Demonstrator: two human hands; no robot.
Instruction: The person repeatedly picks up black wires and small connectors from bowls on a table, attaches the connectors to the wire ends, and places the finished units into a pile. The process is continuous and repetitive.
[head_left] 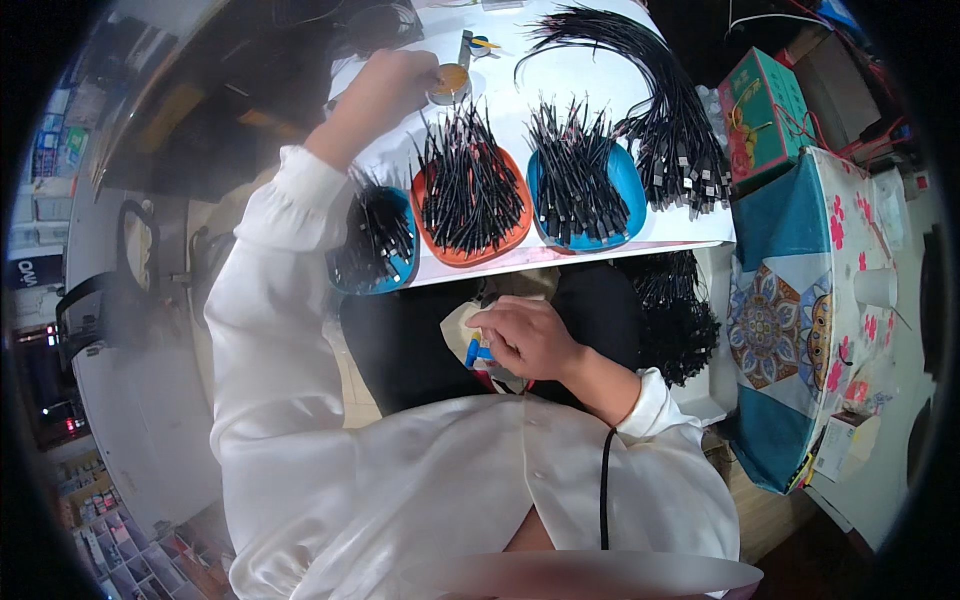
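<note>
My left hand (393,88) reaches to the far side of the white table, its fingers pinched together at the edge of a small round tin (450,84) with an amber filling. Whatever those fingers hold is too small to make out. Low over my lap, my right hand (528,338) is curled closed beside a small blue part (472,352); what lies inside its fingers is hidden. Between my hands stand an orange tray (463,256) and a blue tray (632,200), both heaped with short black cables (470,185). A second blue tray (405,275) at the left holds more.
A long bundle of black cables with metal plugs (685,165) lies across the table's right side. Behind the tin is a yellow-handled tool (484,43). More black cables (680,320) hang below the table edge. At the right are a green box (765,115) and a patterned cloth (770,325).
</note>
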